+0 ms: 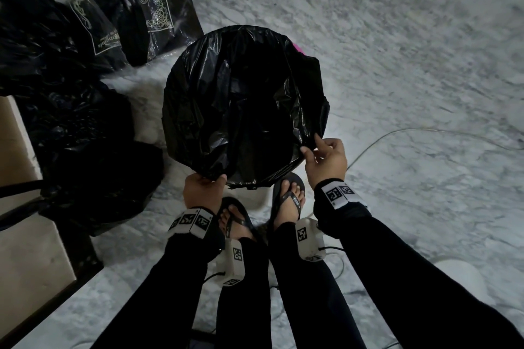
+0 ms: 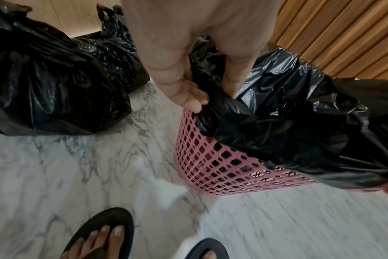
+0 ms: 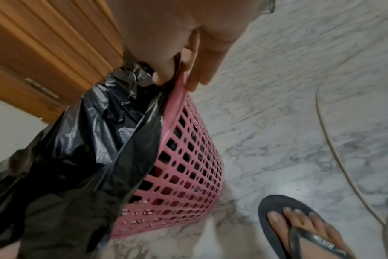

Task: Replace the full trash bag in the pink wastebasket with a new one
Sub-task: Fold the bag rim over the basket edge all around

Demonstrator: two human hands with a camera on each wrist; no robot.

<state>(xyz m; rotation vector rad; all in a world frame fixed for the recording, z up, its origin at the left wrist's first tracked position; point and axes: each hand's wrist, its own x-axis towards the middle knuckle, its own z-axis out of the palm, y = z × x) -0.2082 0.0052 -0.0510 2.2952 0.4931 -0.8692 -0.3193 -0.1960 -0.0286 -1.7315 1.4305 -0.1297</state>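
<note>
Head view: both hands, left (image 1: 202,191) and right (image 1: 326,160), pinch the new bag's (image 1: 243,99) edge, fitting it; next, fold it over the basket (image 2: 222,166) rim.

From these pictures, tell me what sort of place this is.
Probably a room in a home, though which room is unclear. The floor is polished white marble with grey veins, wooden slatted panelling like a cupboard or door stands behind the pink wastebasket, and tied black trash bags sit beside it.
</note>
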